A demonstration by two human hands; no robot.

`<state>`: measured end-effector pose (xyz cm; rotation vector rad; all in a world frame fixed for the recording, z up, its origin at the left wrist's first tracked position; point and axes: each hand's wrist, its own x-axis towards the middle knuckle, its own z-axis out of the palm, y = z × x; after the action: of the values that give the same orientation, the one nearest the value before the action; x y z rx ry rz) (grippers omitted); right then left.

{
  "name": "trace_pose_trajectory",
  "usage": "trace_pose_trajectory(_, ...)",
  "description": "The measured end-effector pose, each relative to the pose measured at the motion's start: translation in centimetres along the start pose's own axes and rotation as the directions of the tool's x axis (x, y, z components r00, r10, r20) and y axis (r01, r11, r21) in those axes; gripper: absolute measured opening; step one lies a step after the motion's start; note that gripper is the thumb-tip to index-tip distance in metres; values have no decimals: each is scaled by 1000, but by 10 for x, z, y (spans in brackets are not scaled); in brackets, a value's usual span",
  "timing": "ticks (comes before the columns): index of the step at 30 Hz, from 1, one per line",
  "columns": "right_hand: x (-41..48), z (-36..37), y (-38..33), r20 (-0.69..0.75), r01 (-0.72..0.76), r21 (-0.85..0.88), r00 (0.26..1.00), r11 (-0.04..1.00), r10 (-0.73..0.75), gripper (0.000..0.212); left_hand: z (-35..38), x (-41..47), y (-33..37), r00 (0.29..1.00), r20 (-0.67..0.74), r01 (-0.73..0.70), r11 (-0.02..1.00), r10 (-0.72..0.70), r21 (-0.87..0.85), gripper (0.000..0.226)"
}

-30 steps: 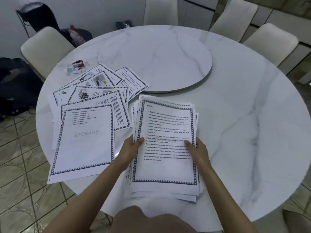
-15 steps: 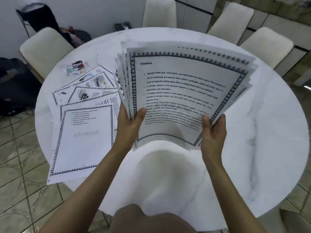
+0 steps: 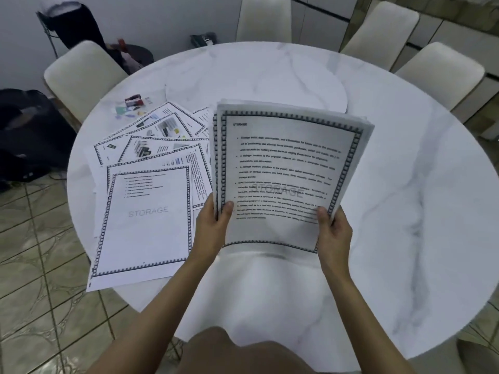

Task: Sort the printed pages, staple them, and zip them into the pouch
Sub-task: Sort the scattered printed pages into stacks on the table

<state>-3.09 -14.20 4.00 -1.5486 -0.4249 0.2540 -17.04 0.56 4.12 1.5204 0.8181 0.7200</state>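
A thick stack of printed pages (image 3: 283, 168) is lifted clear of the round, white, grey-veined marble table (image 3: 405, 211). The thin sheets bow slightly; the top page has a black patterned border, lines of text and a faint "STORAGE" watermark. The left hand (image 3: 209, 228) grasps the stack's lower left edge, thumb pressed on the front, its grip clenched on the paper. The right hand (image 3: 333, 233) grasps the lower right edge the same way, thumb on top. To the left, loose pages (image 3: 145, 222) with matching borders lie fanned and overlapping, flat on the table, the nearest hanging over the rim. Beyond them, small colourful items (image 3: 132, 103) sit near the far-left edge, too blurred to identify.
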Motion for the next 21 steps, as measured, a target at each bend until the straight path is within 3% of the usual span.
trace_pose_trajectory(4,3,-4,7,-26,7,-19,1000,1000,-7,19,-31,12,-6,998,-63,7,998,-4,55,16)
trace_pose_trajectory(10,7,-13,22,-91,-29,-77,996,997,22,17,-120,19,-49,921,-351,243,955,-170,173,20)
trace_pose_trajectory(14,10,-17,29,-136,-43,-119,990,992,27,21,-164,17,-66,845,-511,357,878,-158,319,24)
trace_pose_trajectory(21,15,-20,40,-191,-64,-226,981,972,21,17,-204,28,-85,798,-578,504,715,-170,485,33)
